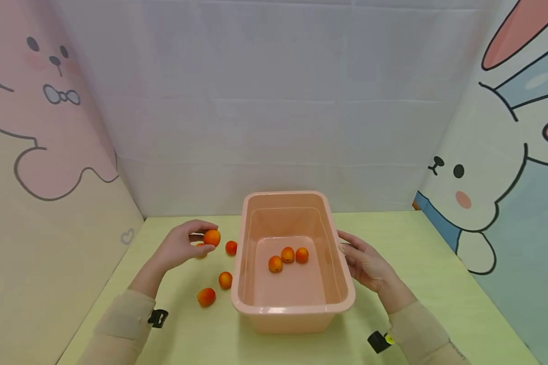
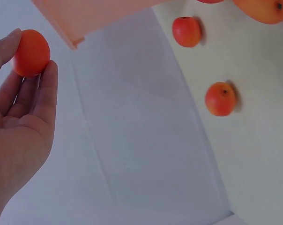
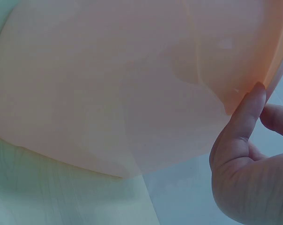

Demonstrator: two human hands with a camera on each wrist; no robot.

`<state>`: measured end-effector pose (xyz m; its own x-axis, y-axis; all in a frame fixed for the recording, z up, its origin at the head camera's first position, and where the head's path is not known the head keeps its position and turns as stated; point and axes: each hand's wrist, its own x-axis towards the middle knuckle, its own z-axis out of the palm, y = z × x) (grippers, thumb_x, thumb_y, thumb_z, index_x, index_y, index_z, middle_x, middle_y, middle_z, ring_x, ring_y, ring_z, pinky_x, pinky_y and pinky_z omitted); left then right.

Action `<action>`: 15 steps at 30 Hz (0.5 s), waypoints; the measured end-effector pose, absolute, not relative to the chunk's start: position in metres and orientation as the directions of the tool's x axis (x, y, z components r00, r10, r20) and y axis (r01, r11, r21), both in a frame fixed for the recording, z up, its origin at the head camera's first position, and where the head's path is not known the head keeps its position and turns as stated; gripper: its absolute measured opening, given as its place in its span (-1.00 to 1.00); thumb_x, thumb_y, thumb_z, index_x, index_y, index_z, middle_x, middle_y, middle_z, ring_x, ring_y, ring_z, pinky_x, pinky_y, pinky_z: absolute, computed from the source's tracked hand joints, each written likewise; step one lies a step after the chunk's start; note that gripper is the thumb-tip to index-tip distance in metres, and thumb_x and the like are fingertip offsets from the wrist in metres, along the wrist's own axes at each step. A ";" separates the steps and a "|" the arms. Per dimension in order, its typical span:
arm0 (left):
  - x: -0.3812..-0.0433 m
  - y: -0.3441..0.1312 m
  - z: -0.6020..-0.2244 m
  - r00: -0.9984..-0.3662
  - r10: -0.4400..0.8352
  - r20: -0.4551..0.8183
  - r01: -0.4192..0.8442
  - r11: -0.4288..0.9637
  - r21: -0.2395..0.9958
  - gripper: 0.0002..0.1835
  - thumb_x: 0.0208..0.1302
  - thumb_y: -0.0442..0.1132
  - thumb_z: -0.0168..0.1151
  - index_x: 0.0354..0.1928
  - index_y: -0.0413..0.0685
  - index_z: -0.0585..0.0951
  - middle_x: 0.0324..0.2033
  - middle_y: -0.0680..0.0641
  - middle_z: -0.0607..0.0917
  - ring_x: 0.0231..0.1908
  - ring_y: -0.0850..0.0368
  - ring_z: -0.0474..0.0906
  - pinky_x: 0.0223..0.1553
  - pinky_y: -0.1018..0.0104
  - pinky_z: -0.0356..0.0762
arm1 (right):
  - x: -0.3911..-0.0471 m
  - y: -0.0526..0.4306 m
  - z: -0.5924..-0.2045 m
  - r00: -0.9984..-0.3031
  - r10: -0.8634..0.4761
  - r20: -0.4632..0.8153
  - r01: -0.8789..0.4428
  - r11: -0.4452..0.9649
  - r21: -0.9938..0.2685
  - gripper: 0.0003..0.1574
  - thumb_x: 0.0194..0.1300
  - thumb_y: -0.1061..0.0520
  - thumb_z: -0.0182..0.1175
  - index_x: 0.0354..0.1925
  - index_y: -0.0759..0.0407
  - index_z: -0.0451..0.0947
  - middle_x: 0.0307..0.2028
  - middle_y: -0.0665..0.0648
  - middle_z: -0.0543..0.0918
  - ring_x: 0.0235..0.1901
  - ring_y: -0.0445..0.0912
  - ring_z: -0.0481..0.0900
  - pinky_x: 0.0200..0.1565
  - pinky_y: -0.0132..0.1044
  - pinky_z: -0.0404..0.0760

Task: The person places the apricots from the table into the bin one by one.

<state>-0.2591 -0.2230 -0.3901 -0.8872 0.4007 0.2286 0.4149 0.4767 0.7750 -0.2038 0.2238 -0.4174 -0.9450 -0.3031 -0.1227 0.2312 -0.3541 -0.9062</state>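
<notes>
In the head view my left hand [image 1: 182, 244] is raised over the table, left of a pink plastic basin [image 1: 243, 238]. Its thumb and fingertips pinch a small orange-red fruit [image 1: 212, 237]; the left wrist view shows the same fruit [image 2: 32, 53] between them. Below the hand, one fruit [image 1: 201, 251] is partly hidden. Three more lie left of the basin: a back one [image 1: 231, 248], a middle one [image 1: 226, 280] and a front one [image 1: 206, 297]. Three fruits [image 1: 287, 255] sit on the basin floor. My right hand [image 1: 367, 263] touches the basin's outer right side below the rim with thumb and fingers.
The basin stands on a pale yellow-green table [image 1: 392, 238]. A white cloth backdrop [image 1: 274, 111] rises behind its back edge. Printed side panels, a pink bear [image 1: 68, 147] and a white rabbit [image 1: 479, 172], stand at left and right.
</notes>
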 end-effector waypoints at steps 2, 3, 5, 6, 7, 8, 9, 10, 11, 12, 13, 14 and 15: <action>-0.257 -0.216 -0.379 -0.879 0.412 0.239 0.432 0.476 0.766 -0.53 0.14 -0.35 0.48 0.11 -0.22 0.62 0.00 -0.13 0.64 -0.02 -0.08 0.60 0.05 0.14 0.59 | -0.204 0.224 -0.417 -0.944 -0.304 -0.127 0.235 -0.352 -0.906 -0.22 0.54 0.19 0.02 0.52 0.31 -0.08 -0.10 0.04 0.68 -0.18 -0.16 0.70 -0.19 -0.33 0.69; -0.257 -0.212 -0.373 -0.872 0.421 0.248 0.445 0.475 0.759 -0.54 0.13 -0.35 0.48 0.11 -0.21 0.62 0.00 -0.13 0.64 -0.03 -0.08 0.61 0.05 0.14 0.60 | -0.204 0.224 -0.417 -0.944 -0.303 -0.128 0.235 -0.350 -0.907 -0.22 0.54 0.19 0.02 0.52 0.31 -0.09 -0.10 0.03 0.68 -0.18 -0.16 0.70 -0.19 -0.33 0.69; -0.255 -0.203 -0.361 -0.856 0.443 0.265 0.474 0.473 0.742 -0.54 0.13 -0.36 0.48 0.10 -0.21 0.62 -0.01 -0.11 0.64 -0.04 -0.06 0.61 0.04 0.13 0.60 | -0.205 0.224 -0.417 -0.944 -0.302 -0.131 0.237 -0.348 -0.907 -0.22 0.54 0.19 0.01 0.52 0.31 -0.09 -0.10 0.03 0.68 -0.18 -0.16 0.70 -0.19 -0.33 0.69; -0.255 -0.199 -0.354 -0.848 0.455 0.272 0.488 0.470 0.735 -0.54 0.13 -0.36 0.48 0.10 -0.21 0.63 -0.01 -0.11 0.65 -0.04 -0.05 0.61 0.04 0.12 0.60 | -0.205 0.224 -0.417 -0.944 -0.303 -0.132 0.238 -0.348 -0.907 -0.23 0.54 0.19 0.01 0.52 0.31 -0.09 -0.10 0.03 0.68 -0.18 -0.16 0.70 -0.19 -0.33 0.69; -0.254 -0.196 -0.348 -0.840 0.466 0.278 0.501 0.470 0.727 -0.55 0.13 -0.36 0.47 0.10 -0.19 0.63 -0.02 -0.09 0.65 -0.04 -0.04 0.61 0.04 0.12 0.60 | -0.205 0.224 -0.417 -0.944 -0.302 -0.133 0.239 -0.347 -0.907 -0.23 0.54 0.19 0.01 0.52 0.31 -0.09 -0.10 0.03 0.68 -0.18 -0.16 0.70 -0.19 -0.33 0.69; -0.253 -0.191 -0.341 -0.831 0.477 0.284 0.514 0.466 0.720 -0.55 0.13 -0.37 0.47 0.10 -0.20 0.63 -0.02 -0.09 0.65 -0.04 -0.03 0.61 0.05 0.10 0.60 | -0.205 0.224 -0.417 -0.944 -0.303 -0.133 0.240 -0.348 -0.906 -0.23 0.54 0.19 0.00 0.52 0.30 -0.09 -0.10 0.03 0.68 -0.18 -0.16 0.70 -0.19 -0.33 0.69; -0.253 -0.188 -0.336 -0.822 0.489 0.291 0.528 0.463 0.712 -0.55 0.13 -0.38 0.46 0.10 -0.21 0.62 -0.02 -0.09 0.65 -0.05 -0.03 0.61 0.05 0.09 0.60 | -0.205 0.224 -0.417 -0.943 -0.304 -0.133 0.240 -0.347 -0.906 -0.24 0.55 0.19 0.00 0.52 0.30 -0.09 -0.10 0.03 0.68 -0.18 -0.17 0.70 -0.19 -0.33 0.69; -0.253 -0.184 -0.330 -0.814 0.499 0.295 0.539 0.463 0.704 -0.55 0.14 -0.38 0.46 0.11 -0.20 0.62 -0.02 -0.08 0.65 -0.04 -0.01 0.61 0.05 0.09 0.60 | -0.206 0.224 -0.417 -0.943 -0.303 -0.135 0.241 -0.348 -0.906 -0.24 0.55 0.19 0.00 0.52 0.30 -0.09 -0.10 0.03 0.68 -0.18 -0.17 0.70 -0.19 -0.34 0.69; -0.253 -0.180 -0.324 -0.806 0.509 0.301 0.550 0.458 0.698 -0.55 0.14 -0.38 0.46 0.11 -0.19 0.63 -0.02 -0.07 0.65 -0.04 -0.01 0.61 0.05 0.07 0.60 | -0.206 0.224 -0.417 -0.943 -0.304 -0.136 0.243 -0.349 -0.905 -0.24 0.55 0.19 0.00 0.52 0.30 -0.08 -0.10 0.03 0.68 -0.18 -0.16 0.70 -0.20 -0.33 0.69; -0.254 -0.176 -0.319 -0.797 0.519 0.309 0.563 0.452 0.692 -0.55 0.14 -0.38 0.46 0.11 -0.20 0.63 -0.02 -0.07 0.65 -0.04 0.00 0.61 0.05 0.07 0.60 | -0.206 0.224 -0.417 -0.943 -0.305 -0.136 0.244 -0.350 -0.905 -0.25 0.55 0.19 -0.01 0.52 0.29 -0.08 -0.10 0.03 0.68 -0.18 -0.16 0.70 -0.20 -0.33 0.69; -0.254 -0.172 -0.314 -0.789 0.528 0.314 0.574 0.450 0.684 -0.55 0.14 -0.38 0.46 0.10 -0.20 0.63 -0.02 -0.06 0.65 -0.04 0.01 0.60 0.05 0.08 0.60 | -0.206 0.224 -0.417 -0.943 -0.305 -0.136 0.244 -0.351 -0.904 -0.25 0.55 0.19 -0.01 0.52 0.29 -0.07 -0.10 0.03 0.68 -0.18 -0.16 0.70 -0.20 -0.33 0.69; -0.254 -0.169 -0.309 -0.780 0.538 0.321 0.586 0.445 0.677 -0.56 0.14 -0.38 0.46 0.10 -0.20 0.63 -0.02 -0.06 0.65 -0.05 0.01 0.60 0.05 0.09 0.60 | -0.206 0.224 -0.417 -0.942 -0.305 -0.136 0.244 -0.352 -0.903 -0.26 0.55 0.19 -0.01 0.52 0.29 -0.07 -0.10 0.03 0.68 -0.18 -0.16 0.70 -0.20 -0.33 0.69; -0.255 -0.165 -0.305 -0.772 0.544 0.327 0.597 0.445 0.668 -0.56 0.15 -0.38 0.45 0.10 -0.19 0.63 -0.03 -0.05 0.65 -0.05 0.03 0.60 0.04 0.13 0.61 | -0.206 0.224 -0.417 -0.943 -0.305 -0.135 0.244 -0.354 -0.903 -0.27 0.55 0.20 -0.01 0.52 0.29 -0.06 -0.10 0.03 0.68 -0.18 -0.16 0.70 -0.20 -0.33 0.69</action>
<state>-0.2547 -0.1647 -0.3049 -0.7723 0.5445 0.3272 0.5967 0.4454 0.6675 -0.2059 0.2241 -0.4171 -0.9426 -0.3054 -0.1353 0.2442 -0.3539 -0.9028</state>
